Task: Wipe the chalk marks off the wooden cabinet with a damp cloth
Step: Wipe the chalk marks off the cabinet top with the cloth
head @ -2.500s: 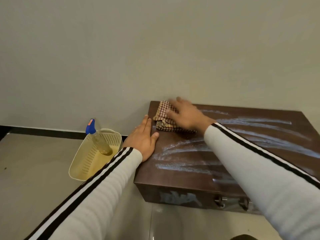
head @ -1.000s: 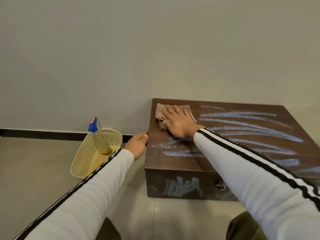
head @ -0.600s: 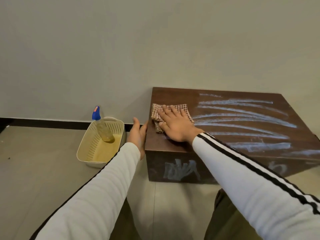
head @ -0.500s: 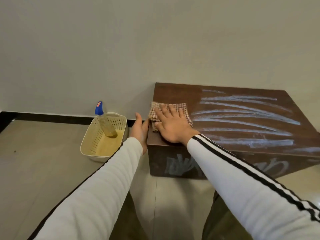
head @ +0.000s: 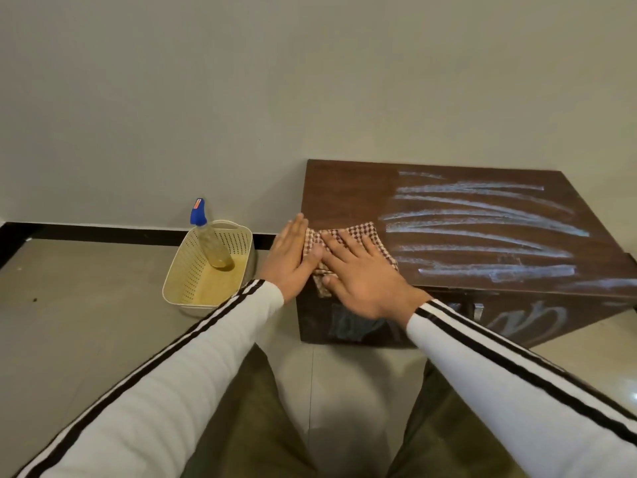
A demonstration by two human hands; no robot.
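A low dark wooden cabinet (head: 344,191) stands against the wall. White chalk strokes (head: 482,229) cover the right part of its top, and more chalk scrawl (head: 537,322) marks its front. A checked red-and-cream cloth (head: 362,234) lies at the top's front left corner, hanging slightly over the front edge. My right hand (head: 362,274) presses flat on the cloth with spread fingers. My left hand (head: 291,257) lies flat against the cabinet's left edge, its thumb touching the cloth.
A cream perforated basket (head: 206,270) stands on the tiled floor left of the cabinet, with a blue-capped spray bottle (head: 210,239) leaning inside it. A dark skirting runs along the wall. My knees are at the bottom of the view.
My right hand has dragged the cloth from the back left of the top down to its front left corner, clearing chalk there. My left hand slid off the top onto the left edge.
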